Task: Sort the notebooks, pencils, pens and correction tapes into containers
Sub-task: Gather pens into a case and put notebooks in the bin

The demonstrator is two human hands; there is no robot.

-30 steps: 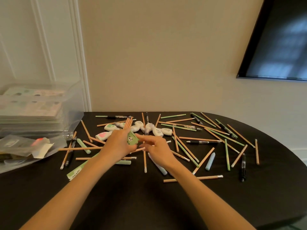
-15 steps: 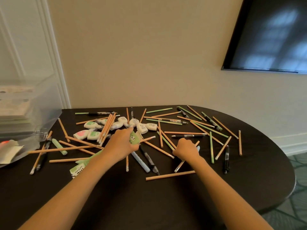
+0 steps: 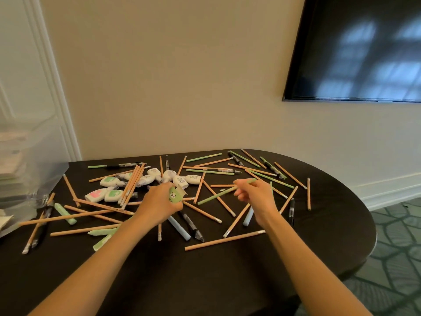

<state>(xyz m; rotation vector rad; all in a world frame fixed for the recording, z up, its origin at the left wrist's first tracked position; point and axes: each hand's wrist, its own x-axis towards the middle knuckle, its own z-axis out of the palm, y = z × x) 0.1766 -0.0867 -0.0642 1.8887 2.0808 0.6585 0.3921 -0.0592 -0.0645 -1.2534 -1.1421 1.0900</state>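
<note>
- Two hands, apart: right hand (image 3: 255, 197) pinches a green pencil (image 3: 216, 196); left hand (image 3: 159, 201) grips a green panda-print packet (image 3: 175, 195).
- Pencil: likely light, stiff, roll-prone; best held mid-shaft.

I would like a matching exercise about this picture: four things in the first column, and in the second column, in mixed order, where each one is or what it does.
Column 1
1. left hand
2. right hand
3. clear container
4. dark screen

Column 2
A. hangs on the wall
B. pinches a green pencil in its fingers
C. stands at the left end of the table
D. holds a green panda-printed item

Pairs: 1-D, 2-B, 3-C, 4-A
</note>
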